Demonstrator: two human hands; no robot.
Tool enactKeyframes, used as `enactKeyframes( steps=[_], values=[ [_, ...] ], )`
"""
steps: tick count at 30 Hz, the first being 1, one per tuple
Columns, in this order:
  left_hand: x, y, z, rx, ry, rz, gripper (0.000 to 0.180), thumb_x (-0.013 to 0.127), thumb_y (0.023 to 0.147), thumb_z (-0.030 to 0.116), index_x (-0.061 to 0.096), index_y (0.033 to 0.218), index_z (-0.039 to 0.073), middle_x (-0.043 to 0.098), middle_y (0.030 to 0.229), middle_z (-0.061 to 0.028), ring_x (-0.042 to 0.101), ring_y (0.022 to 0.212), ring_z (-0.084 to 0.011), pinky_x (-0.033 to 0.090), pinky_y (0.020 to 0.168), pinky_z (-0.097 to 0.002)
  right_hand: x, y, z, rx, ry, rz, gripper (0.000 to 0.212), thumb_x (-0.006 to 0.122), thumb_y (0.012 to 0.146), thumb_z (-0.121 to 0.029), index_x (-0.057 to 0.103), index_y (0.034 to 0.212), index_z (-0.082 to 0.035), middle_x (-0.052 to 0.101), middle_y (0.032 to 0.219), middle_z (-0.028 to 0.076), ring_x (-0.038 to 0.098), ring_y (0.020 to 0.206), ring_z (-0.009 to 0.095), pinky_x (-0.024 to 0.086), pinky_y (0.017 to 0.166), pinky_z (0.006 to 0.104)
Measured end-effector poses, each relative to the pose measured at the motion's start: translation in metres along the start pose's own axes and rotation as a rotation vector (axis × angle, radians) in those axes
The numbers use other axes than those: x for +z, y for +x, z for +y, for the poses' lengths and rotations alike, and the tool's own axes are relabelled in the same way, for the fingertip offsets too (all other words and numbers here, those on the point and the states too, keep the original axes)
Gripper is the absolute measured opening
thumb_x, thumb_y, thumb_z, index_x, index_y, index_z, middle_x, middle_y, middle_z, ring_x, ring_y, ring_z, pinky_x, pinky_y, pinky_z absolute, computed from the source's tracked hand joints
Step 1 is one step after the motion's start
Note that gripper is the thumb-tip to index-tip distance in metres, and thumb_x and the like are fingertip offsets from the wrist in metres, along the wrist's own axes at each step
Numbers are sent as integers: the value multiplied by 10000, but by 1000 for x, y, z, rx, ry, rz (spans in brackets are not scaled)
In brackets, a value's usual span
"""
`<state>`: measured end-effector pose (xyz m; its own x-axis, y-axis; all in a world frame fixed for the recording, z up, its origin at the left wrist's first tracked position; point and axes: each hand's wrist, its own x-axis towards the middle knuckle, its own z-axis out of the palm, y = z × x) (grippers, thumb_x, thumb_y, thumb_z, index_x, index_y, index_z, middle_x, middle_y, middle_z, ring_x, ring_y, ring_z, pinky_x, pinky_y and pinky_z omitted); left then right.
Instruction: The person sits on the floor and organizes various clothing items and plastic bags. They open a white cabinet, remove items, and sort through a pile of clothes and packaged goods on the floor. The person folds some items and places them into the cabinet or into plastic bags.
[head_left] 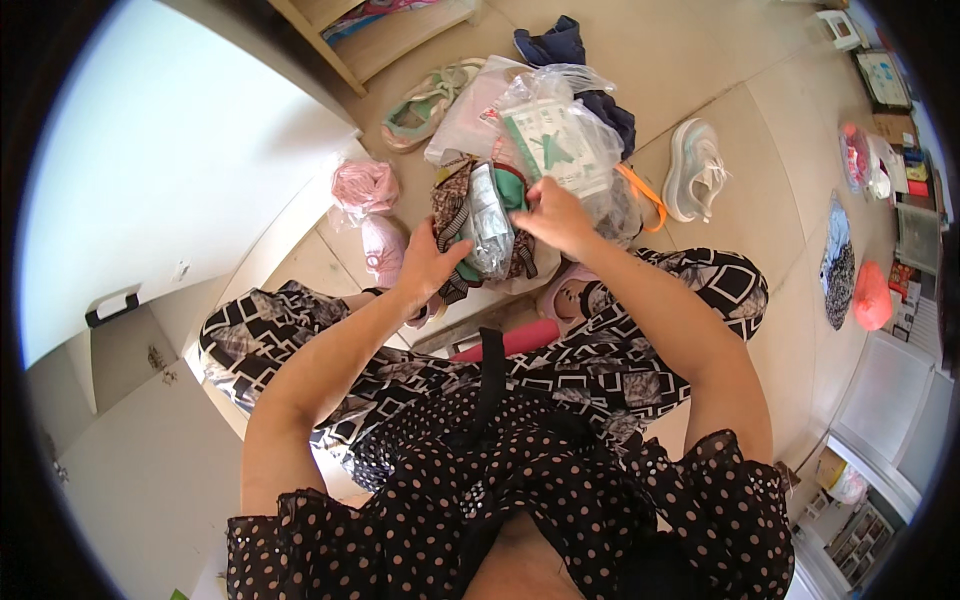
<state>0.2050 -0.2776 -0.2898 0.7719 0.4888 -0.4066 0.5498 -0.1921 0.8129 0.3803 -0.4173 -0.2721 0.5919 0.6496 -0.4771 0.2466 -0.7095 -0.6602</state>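
Pale tiles make the floor [765,150], a white panel [200,180] standing at its left; a plastic bag [598,150] lies beyond the cloth bag [455,195], which sits open on the floor between the person's hands; a sandal [430,105] lies at far left, a shoe [695,172] at right; the left hand [432,265] touches the cloth bag's left edge, thumb apart; the right hand [557,215] is at its right edge, fingers bent; whether either grips, I cannot tell; a silver packet [490,225] stands in the opening.
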Motion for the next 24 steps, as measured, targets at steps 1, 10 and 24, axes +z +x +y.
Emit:
enactKeyframes(
  steps=[1, 10, 24],
  values=[
    [4, 3, 2, 38, 30, 17, 801, 691, 700, 344, 293, 1254, -76, 428, 1192, -255, 443, 1110, -324, 362, 931, -364, 1, -3, 7, 24, -60, -42, 441, 684, 682, -287, 513, 969, 1, 591, 926, 199, 574, 866, 354, 451, 752, 378],
    [11, 8, 10, 176, 93, -1, 847, 761, 626, 299, 292, 1241, -46, 401, 1198, -235, 400, 1129, -333, 331, 953, -383, 10, -5, 13, 94, 34, 233, 364, 629, 661, -148, 485, 948, 23, 593, 864, 202, 596, 794, 329, 471, 687, 392],
    [-9, 6, 1, -117, 262, -37, 663, 698, 644, 270, 391, 1135, -53, 574, 991, -248, 569, 916, -360, 442, 810, -396, -75, 44, 56, 31, -153, 664, 617, 738, 620, -289, 506, 1093, 32, 511, 1137, 207, 529, 991, 312, 433, 808, 371]
  ],
)
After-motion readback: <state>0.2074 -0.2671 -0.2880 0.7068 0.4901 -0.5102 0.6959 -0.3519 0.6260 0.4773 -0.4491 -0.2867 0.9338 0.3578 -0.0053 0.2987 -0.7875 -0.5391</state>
